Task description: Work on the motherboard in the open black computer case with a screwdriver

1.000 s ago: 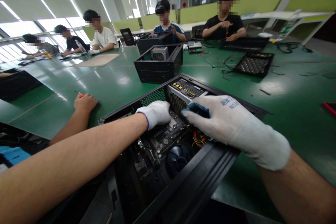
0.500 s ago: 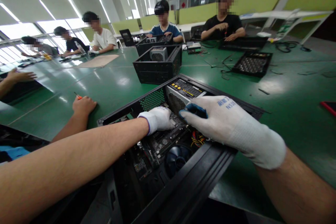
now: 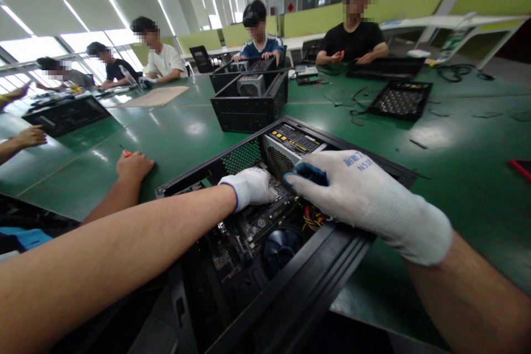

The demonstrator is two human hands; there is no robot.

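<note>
An open black computer case [image 3: 315,265] lies on the green table in front of me. Inside are a motherboard [image 3: 253,224], a round fan [image 3: 282,246] and a grey power supply [image 3: 290,146]. My left hand [image 3: 249,187], in a white glove, reaches into the case with its fingers curled down on the motherboard; what they grip is hidden. My right hand [image 3: 357,193], also gloved, rests over the case by the power supply with its blue-tipped fingers bent down inside.
A co-worker's bare hand [image 3: 133,166] holds an orange-handled tool on the table [image 3: 174,138] at my left. A second black case [image 3: 249,100] stands beyond mine, a perforated panel [image 3: 400,100] at right. Several people sit at the far side.
My left hand slid slightly toward the right over the motherboard. A black case has come into view at far left, and a co-worker's hand there moved lower.
</note>
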